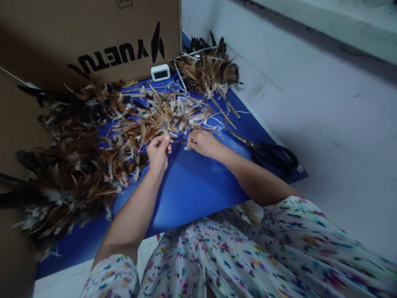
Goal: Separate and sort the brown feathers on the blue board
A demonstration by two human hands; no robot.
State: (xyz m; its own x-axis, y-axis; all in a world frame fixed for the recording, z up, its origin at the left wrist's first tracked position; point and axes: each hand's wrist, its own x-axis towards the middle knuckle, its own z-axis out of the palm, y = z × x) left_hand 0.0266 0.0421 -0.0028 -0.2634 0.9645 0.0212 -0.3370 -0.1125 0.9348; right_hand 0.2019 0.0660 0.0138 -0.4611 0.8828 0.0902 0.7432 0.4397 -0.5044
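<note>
Brown, black and white feathers (93,145) lie heaped over the left and middle of a blue board (192,186). My left hand (159,152) pinches the quill ends of a small bunch of brown feathers (161,120) at the edge of the heap. My right hand (203,142) rests on the board just to the right, fingers curled and closed on a few feather quills beside white string (214,118). The two hands are a few centimetres apart.
A tied feather bundle (209,70) lies at the board's far end. Black-handled scissors (269,153) rest on the board's right edge. A small white digital device (160,73) stands against a large cardboard box (93,37). Grey floor (325,103) spreads to the right.
</note>
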